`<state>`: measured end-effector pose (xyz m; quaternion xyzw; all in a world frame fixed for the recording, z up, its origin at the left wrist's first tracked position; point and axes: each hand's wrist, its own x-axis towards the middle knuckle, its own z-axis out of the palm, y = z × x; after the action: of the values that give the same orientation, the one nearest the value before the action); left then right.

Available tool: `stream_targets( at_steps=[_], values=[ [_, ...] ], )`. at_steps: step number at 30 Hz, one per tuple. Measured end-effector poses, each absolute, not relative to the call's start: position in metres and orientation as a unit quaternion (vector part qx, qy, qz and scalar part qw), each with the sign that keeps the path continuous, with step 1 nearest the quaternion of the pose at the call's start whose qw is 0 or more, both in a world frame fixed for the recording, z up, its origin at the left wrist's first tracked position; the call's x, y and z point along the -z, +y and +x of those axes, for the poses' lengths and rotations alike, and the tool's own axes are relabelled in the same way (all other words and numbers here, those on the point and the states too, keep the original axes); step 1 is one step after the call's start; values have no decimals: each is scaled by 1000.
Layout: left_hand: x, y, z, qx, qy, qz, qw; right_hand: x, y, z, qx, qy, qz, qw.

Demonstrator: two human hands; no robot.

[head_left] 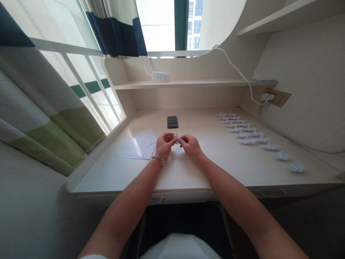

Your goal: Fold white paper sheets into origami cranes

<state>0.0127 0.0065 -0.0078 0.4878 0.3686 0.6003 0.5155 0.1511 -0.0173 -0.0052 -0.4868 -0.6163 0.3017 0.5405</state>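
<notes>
Left hand (164,145) and right hand (190,144) pinch and partly hide a paper piece (176,139), seemingly folded; white sheets (142,138) lie left, paper cranes (247,141) right, a dark case (172,122) beyond.

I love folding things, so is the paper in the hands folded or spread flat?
Folded: the small paper between the left hand and right hand has a pointed tip, unlike the flat sheets.
</notes>
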Motion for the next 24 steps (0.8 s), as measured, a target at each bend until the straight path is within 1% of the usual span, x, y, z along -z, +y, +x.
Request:
stream_targets(
  at_steps=[10, 19, 24],
  values=[
    [8, 5, 11, -587, 382, 484, 523, 4, -13, 156, -330, -607, -495, 526],
    [10, 6, 12, -577, 379, 493, 529, 3, -17, 155, -250, -631, -539, 498],
    [10, 6, 12, -585, 382, 490, 521, 0, -18, 155, -239, -634, -547, 492]
  ],
)
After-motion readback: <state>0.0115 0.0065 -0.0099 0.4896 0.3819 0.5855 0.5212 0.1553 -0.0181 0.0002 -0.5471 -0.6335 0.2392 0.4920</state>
